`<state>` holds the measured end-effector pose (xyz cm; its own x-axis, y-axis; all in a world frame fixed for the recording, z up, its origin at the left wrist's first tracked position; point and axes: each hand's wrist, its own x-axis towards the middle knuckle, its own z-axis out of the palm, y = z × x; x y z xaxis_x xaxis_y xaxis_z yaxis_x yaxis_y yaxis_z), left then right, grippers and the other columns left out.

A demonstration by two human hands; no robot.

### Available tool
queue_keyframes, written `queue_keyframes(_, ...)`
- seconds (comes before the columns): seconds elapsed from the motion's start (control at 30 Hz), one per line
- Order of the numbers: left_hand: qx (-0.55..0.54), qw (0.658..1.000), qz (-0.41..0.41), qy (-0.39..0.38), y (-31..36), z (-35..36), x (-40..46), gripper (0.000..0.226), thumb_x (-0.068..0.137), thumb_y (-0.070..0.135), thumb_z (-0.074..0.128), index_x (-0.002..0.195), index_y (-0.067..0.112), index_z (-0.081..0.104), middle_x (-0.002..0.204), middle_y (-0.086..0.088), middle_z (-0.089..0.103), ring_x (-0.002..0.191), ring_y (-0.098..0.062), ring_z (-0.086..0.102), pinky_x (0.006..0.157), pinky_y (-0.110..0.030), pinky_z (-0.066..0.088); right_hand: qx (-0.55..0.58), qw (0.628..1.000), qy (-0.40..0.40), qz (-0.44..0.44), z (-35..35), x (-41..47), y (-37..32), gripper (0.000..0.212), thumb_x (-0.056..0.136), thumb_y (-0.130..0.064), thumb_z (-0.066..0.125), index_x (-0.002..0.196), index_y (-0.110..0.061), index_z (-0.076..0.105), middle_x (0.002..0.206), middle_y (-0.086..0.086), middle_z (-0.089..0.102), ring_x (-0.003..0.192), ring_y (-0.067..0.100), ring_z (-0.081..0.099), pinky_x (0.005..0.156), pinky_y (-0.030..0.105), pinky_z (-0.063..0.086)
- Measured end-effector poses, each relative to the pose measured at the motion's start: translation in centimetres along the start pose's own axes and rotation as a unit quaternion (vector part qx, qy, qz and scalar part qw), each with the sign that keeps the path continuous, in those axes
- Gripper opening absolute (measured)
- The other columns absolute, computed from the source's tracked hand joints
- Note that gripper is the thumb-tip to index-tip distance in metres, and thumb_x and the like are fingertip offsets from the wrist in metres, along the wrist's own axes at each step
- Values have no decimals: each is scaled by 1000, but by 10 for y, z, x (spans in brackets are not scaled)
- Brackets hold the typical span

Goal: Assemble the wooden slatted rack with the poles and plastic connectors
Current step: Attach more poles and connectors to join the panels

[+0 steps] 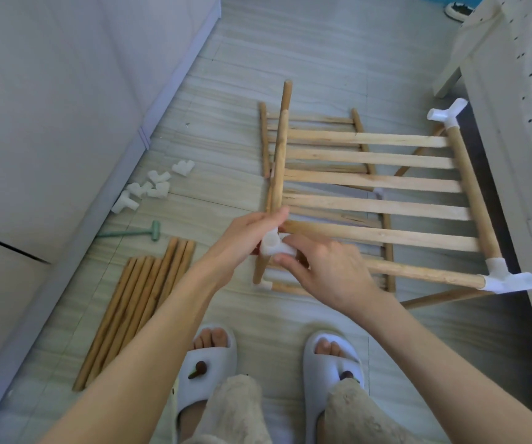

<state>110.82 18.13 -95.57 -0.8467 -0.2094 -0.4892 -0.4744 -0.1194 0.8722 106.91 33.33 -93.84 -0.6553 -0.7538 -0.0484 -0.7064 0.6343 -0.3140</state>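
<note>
Item: slatted panel [376,181], held raised off the floor with two white connectors already fitted on its side away from the hands — presumably so the near corner can be joined. Left hand [252,230] curls round the near rail [279,161] to steady it; right hand [325,267], just beside, pinches a white connector [274,245] onto the rail's end. Spare poles [136,315] lie below-left of the left hand — loose connectors [149,187] beyond.

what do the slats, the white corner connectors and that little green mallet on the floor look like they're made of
Slats: pale, unpainted wood with visible grain and a matte, raw-looking finish.
Corner connectors: smooth, uniformly white, moulded shape, probably plastic.
Green mallet: evenly coloured pale green with no grain, likely plastic or rubber; too small to tell which.
</note>
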Motion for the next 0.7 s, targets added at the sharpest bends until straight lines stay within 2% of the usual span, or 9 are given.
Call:
queue_keyframes(0.07,-18,999,-29,5,-1,6,0,37,79,54,63,81,17,63,76,0,64,72,-14,59,72,-25,43,7,1000,-1,-12,-1,-3,0,40,94,-50,41,124,-26,54,111,-5,63,101,23,59,64,30,30)
queue_keyframes(0.13,-34,998,-47,26,-6,12,0,39,78,53,65,85,15,63,78,-1,59,72,-14,55,70,-25,40,17,999,7,-26,1,-5,1,38,95,-47,44,119,-20,57,107,-1,64,97,26,60,63,30,30)
queue_keyframes(0.23,-64,993,-67,67,-12,18,-3,39,81,48,63,97,13,65,81,-2,56,71,-14,52,65,-24,38,7,999,15,-52,5,-7,4,38,94,-46,44,100,-13,61,93,2,66,85,28,62,58,31,31)
queue_keyframes(0.3,-63,993,-77,70,-13,19,-4,38,78,50,66,94,15,61,79,-2,54,68,-14,50,62,-25,36,-2,998,11,-63,7,-8,7,39,94,-46,42,93,-11,59,89,2,65,79,28,62,55,32,33)
queue_keyframes(0.4,-52,993,-86,63,-15,17,0,43,75,54,67,91,15,53,77,-3,52,68,-16,47,62,-27,36,-4,997,1,-73,8,-6,11,38,96,-45,41,95,-12,59,91,1,65,78,26,61,55,32,34)
queue_keyframes(0.53,-66,993,-65,77,-18,17,5,38,81,49,64,85,17,44,73,-2,52,66,-16,47,60,-27,37,-18,994,48,-96,14,-3,14,47,90,-49,33,87,-12,61,78,0,65,58,24,60,42,29,34)
queue_keyframes(0.6,-61,994,-50,81,-21,17,5,38,81,49,64,80,18,42,71,-2,51,65,-16,47,58,-26,37,-27,991,72,-109,19,-5,15,41,88,-45,36,82,-12,61,71,-1,63,50,22,57,36,26,30)
queue_keyframes(0.7,-40,995,-37,87,-24,19,2,38,82,50,62,75,18,42,70,-2,52,64,-15,48,58,-26,38,-35,988,98,-117,21,-9,15,36,87,-42,41,79,-13,60,67,-3,60,47,20,55,33,27,30)
